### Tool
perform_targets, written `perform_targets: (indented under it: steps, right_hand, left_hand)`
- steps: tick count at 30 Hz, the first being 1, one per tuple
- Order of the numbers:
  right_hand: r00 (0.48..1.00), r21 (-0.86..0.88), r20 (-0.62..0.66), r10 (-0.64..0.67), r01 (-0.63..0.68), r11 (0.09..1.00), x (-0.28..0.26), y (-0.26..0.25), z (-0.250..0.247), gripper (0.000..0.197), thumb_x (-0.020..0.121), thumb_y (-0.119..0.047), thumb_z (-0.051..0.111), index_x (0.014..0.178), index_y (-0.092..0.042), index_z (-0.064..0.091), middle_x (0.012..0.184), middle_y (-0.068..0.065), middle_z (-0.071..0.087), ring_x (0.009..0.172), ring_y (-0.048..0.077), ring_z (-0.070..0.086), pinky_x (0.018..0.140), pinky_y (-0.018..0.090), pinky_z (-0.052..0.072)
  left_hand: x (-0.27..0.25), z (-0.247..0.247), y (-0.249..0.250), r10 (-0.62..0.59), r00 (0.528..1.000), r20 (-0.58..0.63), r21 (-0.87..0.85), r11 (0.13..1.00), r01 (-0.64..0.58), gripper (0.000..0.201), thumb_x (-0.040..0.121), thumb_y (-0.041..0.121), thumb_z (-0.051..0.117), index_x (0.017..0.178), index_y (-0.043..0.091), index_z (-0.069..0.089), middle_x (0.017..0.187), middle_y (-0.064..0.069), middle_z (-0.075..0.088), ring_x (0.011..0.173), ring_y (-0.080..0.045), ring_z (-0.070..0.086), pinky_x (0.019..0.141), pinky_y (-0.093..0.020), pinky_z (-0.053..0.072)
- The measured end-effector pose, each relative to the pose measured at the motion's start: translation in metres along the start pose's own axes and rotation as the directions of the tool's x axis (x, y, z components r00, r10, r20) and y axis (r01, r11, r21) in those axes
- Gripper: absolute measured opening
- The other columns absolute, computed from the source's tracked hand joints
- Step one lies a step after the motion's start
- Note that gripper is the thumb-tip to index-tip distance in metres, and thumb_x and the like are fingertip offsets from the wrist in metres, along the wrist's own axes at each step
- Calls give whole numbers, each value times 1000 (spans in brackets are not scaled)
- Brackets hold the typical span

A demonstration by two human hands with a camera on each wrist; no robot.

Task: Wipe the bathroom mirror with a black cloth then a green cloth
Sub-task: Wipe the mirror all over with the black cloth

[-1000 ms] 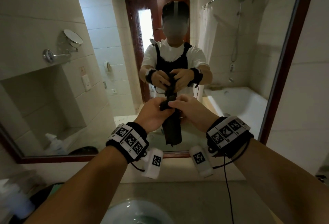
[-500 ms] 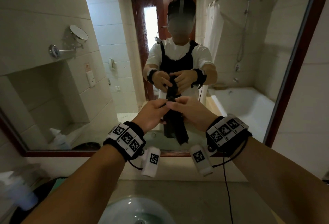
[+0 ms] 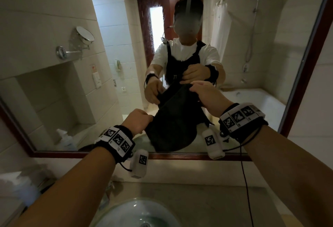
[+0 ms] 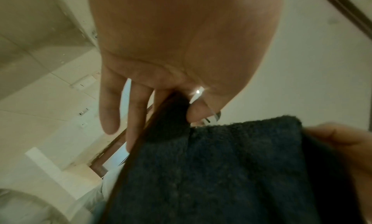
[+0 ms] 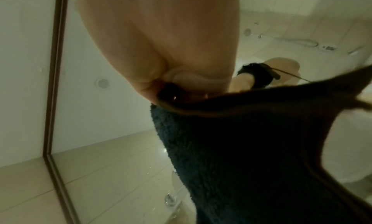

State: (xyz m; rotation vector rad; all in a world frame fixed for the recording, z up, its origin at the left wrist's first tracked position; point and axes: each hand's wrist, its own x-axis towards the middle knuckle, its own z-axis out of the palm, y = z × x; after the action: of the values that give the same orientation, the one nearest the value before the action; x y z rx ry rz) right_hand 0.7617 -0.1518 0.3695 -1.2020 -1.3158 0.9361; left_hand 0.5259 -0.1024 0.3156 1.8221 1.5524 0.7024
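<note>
The black cloth [image 3: 173,125] hangs spread between my two hands just in front of the wood-framed mirror [image 3: 54,86]. My left hand [image 3: 139,121] pinches its lower left corner. My right hand [image 3: 201,90] pinches its upper right corner, higher and closer to the glass. In the left wrist view the thumb and a finger clamp the cloth [image 4: 211,171] while my other fingers [image 4: 109,109] stretch out straight. In the right wrist view the cloth [image 5: 251,148] drapes down from the pinched fingers beside the mirror frame [image 5: 53,100]. No green cloth shows.
A round washbasin [image 3: 137,214] sits in the stone counter [image 3: 207,196] below my arms. Something white and blurred [image 3: 16,189] stands on the counter at the far left. The mirror's right frame edge [image 3: 306,64] meets a tiled wall.
The cloth hung as a narrow bunched strip from both hands held together. My hands have pulled apart, left down and right up, spreading it wide.
</note>
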Motion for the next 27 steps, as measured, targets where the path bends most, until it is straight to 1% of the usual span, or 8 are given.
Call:
perform_targets:
  steps: [2, 6, 9, 15, 17, 20, 23, 27]
  right_hand:
    - [995, 20, 91, -27, 25, 999, -1, -7, 4, 21, 98, -9, 45, 82, -1, 56, 67, 4, 52, 65, 14, 53, 58, 23, 44]
    - [973, -57, 212, -88, 102, 993, -6, -20, 14, 16, 98, -6, 43, 100, -7, 59, 84, 8, 57, 80, 18, 56, 71, 27, 48]
    - [975, -72, 201, -91, 108, 992, -6, -20, 14, 16, 97, -2, 41, 100, -6, 56, 83, 8, 52, 83, 22, 50, 74, 31, 43]
    - [982, -68, 176, -61, 74, 995, -7, -1, -6, 19, 97, -2, 45, 103, 0, 63, 85, 12, 55, 79, 23, 53, 68, 28, 45]
    - [989, -235, 102, -111, 132, 963, -2, 11, -16, 22, 97, -1, 49, 109, -3, 68, 100, 8, 67, 87, 12, 61, 76, 18, 49]
    - [988, -530, -11, -155, 126, 839, 2, 38, -30, 29, 96, -7, 53, 121, -13, 67, 120, 3, 66, 100, 7, 58, 81, 10, 40]
    - [998, -556, -68, -10, -30, 830, -6, 64, -38, 35, 99, -20, 53, 133, -12, 56, 115, 5, 62, 100, 18, 58, 82, 29, 44]
    - [977, -525, 6, 213, -178, 832, -29, 70, -30, 34, 105, -38, 42, 124, -14, 57, 88, 3, 67, 75, 19, 66, 71, 32, 53]
  left_hand:
    - [2, 5, -4, 17, 1000, 8, 37, 999, -18, 26, 85, 16, 63, 104, -2, 67, 94, -8, 67, 82, -20, 60, 72, -31, 46]
    - [-2, 22, 3, 225, 960, 165, -332, 930, -161, 65, 83, 2, 75, 140, 19, 49, 133, -3, 61, 126, -16, 53, 101, -35, 47]
    - [-8, 33, 15, 366, 896, 250, -406, 880, -246, 53, 85, -2, 73, 133, 12, 58, 126, -7, 68, 119, -18, 62, 101, -34, 51]
    - [-19, 39, 28, 313, 884, 346, -380, 909, -173, 27, 90, 16, 70, 115, 7, 71, 111, -6, 75, 107, -19, 69, 99, -32, 50]
    - [-22, 38, 32, 257, 881, 397, -432, 899, -67, 26, 91, 14, 68, 115, 4, 70, 110, -12, 74, 103, -25, 70, 93, -32, 54]
    - [-24, 39, 40, 183, 890, 419, -534, 842, 78, 28, 94, 11, 63, 121, 1, 65, 114, -20, 71, 95, -27, 71, 81, -32, 58]
    - [-25, 39, 49, 159, 904, 397, -600, 790, 125, 25, 97, 15, 60, 119, 4, 66, 111, -17, 72, 98, -27, 72, 81, -32, 58]
    - [-22, 32, 60, 101, 936, 337, -688, 705, 172, 19, 99, 20, 57, 110, 8, 66, 102, -15, 74, 90, -24, 74, 75, -34, 57]
